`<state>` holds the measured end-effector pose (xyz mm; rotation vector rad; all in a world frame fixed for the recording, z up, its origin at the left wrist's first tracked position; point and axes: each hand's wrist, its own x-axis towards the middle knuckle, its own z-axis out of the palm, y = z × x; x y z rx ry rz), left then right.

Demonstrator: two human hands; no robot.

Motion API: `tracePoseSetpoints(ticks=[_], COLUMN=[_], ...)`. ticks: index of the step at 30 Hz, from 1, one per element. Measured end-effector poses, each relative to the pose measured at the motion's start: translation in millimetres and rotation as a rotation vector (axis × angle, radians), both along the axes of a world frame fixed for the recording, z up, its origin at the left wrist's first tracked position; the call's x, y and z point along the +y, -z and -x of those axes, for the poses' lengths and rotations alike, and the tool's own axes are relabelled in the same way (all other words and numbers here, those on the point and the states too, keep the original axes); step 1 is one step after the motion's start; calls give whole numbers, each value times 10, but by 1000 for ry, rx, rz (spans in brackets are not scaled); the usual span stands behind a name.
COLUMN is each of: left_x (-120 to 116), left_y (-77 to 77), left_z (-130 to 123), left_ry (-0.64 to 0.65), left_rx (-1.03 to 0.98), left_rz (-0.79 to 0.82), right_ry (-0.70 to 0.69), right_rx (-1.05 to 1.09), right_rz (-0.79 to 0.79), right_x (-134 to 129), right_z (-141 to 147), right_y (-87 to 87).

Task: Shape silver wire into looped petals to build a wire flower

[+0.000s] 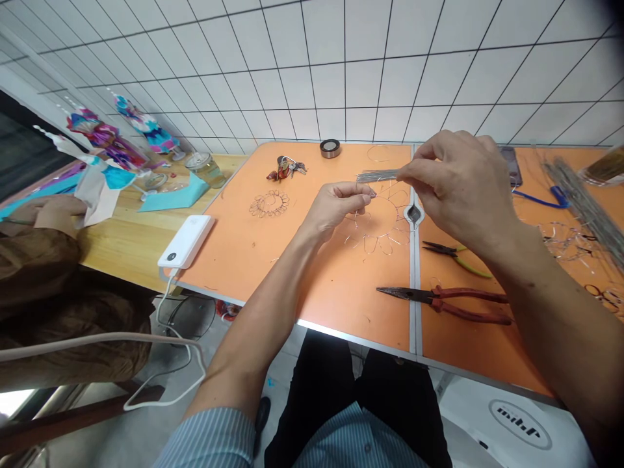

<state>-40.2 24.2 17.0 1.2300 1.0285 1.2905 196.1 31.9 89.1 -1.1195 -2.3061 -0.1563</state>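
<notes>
A thin wire ring with petal-like loops (377, 244) hangs just over the orange table, pinched between the thumb and forefinger of my left hand (336, 208). My right hand (461, 179) is raised to its right, thumb and fingers closed at the tips on what looks like a fine wire by the ring's upper edge. Behind the fingertips lies a bundle of straight wires (375, 175). On the left part of the table rests a smaller looped wire ring (270, 204). Red-handled long-nose pliers (443, 299) and yellow-handled pliers (455, 251) lie below my right hand.
A tape roll (330, 149), keys (287, 168) and a white power bank (186, 242) with a cable are on the table. More wire (589, 205) lies far right, near a blue tool (550, 197). At left, another person's hand (46, 211) is beside paper and dressed figures (146, 127).
</notes>
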Motion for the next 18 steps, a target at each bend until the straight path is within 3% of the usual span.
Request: tracePoseSetpoints(ticks=[18], left_x=[5], left_y=[0], left_z=[-5], left_ry=[10], left_rx=[14], left_rz=[8], right_ry=[-21], right_rx=[-34], right_rz=[-2], right_x=[8], right_z=[12], right_y=[32])
